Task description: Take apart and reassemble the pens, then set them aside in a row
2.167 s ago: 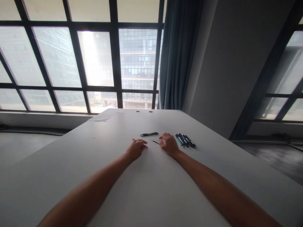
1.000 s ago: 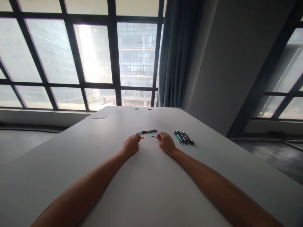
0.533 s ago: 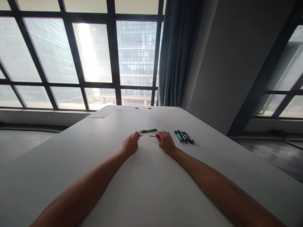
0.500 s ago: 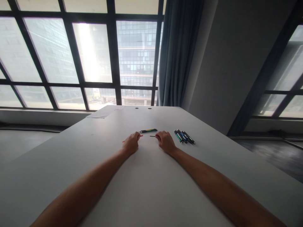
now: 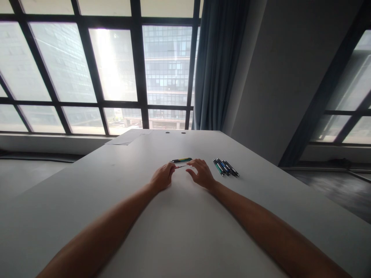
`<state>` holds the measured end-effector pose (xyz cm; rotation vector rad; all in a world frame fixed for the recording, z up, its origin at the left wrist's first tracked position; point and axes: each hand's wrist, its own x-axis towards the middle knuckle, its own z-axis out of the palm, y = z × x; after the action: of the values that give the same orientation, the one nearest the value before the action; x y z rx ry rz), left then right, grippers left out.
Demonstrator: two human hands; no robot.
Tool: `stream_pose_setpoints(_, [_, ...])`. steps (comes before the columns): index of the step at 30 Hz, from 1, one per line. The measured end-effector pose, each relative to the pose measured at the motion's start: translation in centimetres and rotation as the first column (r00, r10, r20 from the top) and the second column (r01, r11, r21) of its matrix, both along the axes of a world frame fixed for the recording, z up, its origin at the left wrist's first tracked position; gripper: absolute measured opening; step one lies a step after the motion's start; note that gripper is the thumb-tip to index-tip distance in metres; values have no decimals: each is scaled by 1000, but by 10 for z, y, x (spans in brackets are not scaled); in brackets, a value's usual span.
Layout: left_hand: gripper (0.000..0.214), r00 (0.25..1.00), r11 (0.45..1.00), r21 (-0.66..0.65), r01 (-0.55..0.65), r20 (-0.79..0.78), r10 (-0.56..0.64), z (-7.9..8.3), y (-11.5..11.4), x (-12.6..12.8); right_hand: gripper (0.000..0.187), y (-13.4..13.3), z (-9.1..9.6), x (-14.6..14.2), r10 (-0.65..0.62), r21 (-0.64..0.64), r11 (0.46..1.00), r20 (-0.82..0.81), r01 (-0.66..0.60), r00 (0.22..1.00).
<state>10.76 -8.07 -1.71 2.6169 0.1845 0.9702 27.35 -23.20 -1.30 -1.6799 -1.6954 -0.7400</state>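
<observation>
My left hand point(image 5: 164, 176) is closed in a pinch around a slim red pen part point(image 5: 176, 167), most of which its fingers hide. Out of that part's right end runs a thin dark rod point(image 5: 182, 166), like a pen refill, towards the other hand. My right hand point(image 5: 200, 173) has thumb and forefinger apart beside the rod's tip; whether a fingertip touches it I cannot tell. Just behind both hands lies a dark pen with yellow and green on it point(image 5: 182, 160). Right of my right hand, several pens point(image 5: 226, 167) rest side by side.
The white table point(image 5: 185, 231) stretches away to the windows. Sheets of paper point(image 5: 123, 138) lie at its far left, and two dark round fittings point(image 5: 183, 133) sit near the far edge. A blue-grey curtain point(image 5: 217, 69) hangs beyond.
The dark rod, pinched in my right hand before, now sticks out of the red part in my left hand. My right fingers have opened off it.
</observation>
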Motion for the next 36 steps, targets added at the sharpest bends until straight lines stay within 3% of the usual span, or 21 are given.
stream_pose_setpoints(3, [14, 989, 992, -120, 29, 145, -11, -2, 2, 3, 24, -1, 0, 3, -112, 3, 994, -43, 112, 993])
stream_pose_setpoints(7, [12, 932, 972, -234, 28, 357, 59, -3, 6, 8, 23, -1, -2, 12, -314, -101, 947, -76, 306, 946])
stream_pose_setpoints(10, [12, 912, 976, -217, 28, 405, 64, -3, 6, 10, 29, -2, -3, 24, -434, -224, 881, -36, 416, 900])
stream_pose_setpoints(14, [17, 936, 995, -98, 15, 350, 20, -1, 2, 5, 28, -3, -3, 36, -510, -320, 813, 14, 487, 860])
stream_pose_setpoints(21, [34, 974, 987, 101, -123, 204, 101, 8, -8, -2, 22, 5, -4, 39, -441, -339, 841, 23, 422, 897])
stream_pose_setpoints(29, [35, 993, 975, 189, -115, 52, 107, 12, -12, -2, 10, 11, -4, 39, -359, -308, 885, 23, 348, 933])
stream_pose_setpoints(32, [33, 990, 966, 215, -144, 19, 143, 10, -10, -2, 9, 10, -4, 30, -347, -315, 886, 35, 339, 937])
stream_pose_setpoints(36, [27, 979, 949, 264, -173, -58, 195, 5, -5, 2, 10, 8, -3, 8, -268, -243, 933, 27, 266, 963])
